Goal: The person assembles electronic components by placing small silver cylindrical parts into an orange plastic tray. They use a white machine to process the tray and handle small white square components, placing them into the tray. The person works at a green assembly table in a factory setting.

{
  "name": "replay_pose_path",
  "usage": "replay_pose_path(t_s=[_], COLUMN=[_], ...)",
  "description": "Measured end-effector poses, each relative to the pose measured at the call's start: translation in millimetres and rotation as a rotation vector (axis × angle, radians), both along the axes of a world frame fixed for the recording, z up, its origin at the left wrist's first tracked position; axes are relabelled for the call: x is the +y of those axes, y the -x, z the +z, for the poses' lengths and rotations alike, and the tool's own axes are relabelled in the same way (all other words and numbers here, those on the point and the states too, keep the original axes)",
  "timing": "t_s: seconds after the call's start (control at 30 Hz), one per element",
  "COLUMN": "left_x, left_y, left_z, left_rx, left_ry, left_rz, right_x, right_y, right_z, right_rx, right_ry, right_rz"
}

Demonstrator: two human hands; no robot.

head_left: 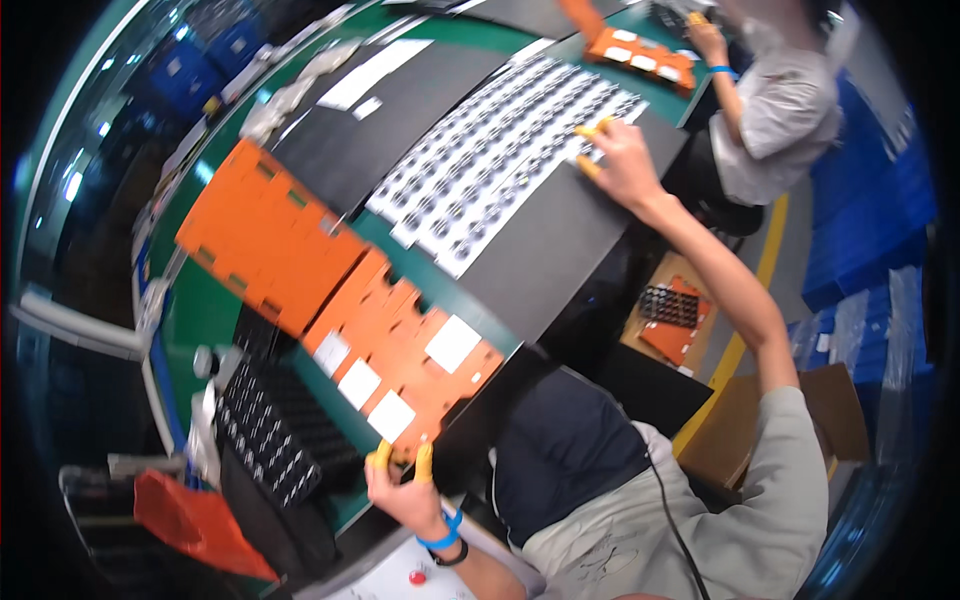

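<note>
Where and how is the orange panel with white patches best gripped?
Probably by its near edge, from the near side: the panel lies flat, its far edge meets the other panel, and its near edge runs along the edge of the table, by the left hand.

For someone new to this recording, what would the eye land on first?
Probably the two bright orange panels left of centre: a large plain one and, nearer the person, one with white patches, with the left hand at its near end. Next comes the white sheet with rows of dark round parts, upper centre, where the right hand reaches its far right side. Yellow finger covers stand out on both hands.
</note>
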State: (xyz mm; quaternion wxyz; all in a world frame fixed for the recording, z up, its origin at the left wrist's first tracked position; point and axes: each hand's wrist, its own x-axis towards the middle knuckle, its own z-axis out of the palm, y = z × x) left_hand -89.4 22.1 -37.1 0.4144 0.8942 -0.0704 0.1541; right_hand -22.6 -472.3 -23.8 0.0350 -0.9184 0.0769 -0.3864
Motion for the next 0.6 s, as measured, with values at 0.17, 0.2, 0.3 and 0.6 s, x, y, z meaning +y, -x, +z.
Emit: replay_pose_path(t_s=[0.17,0.2,0.3,0.6], left_x=[-13.3,-13.4,-18.5,-9.2], left_y=[-16.9,-18.6,-21.1,-40.6], left_z=[7.0,9.0,20.9,-13.0], left_rx=[0.150,0.167,0.265,0.172], left_ry=[0.153,0.157,0.057,0.492], left_rz=[0.160,0.196,0.201,-0.029], right_x=[119.4,149.1,204.0,194.5], right_y=[16.1,16.6,18.7,-2.5], right_z=[1.8,3.3,13.1,14.5], right_rx=[0.027,0.082,0.399,0.848], right_ry=[-0.254,-0.317,-0.468,-0.826], right_rz=[0.435,0.551,0.616,0.606])
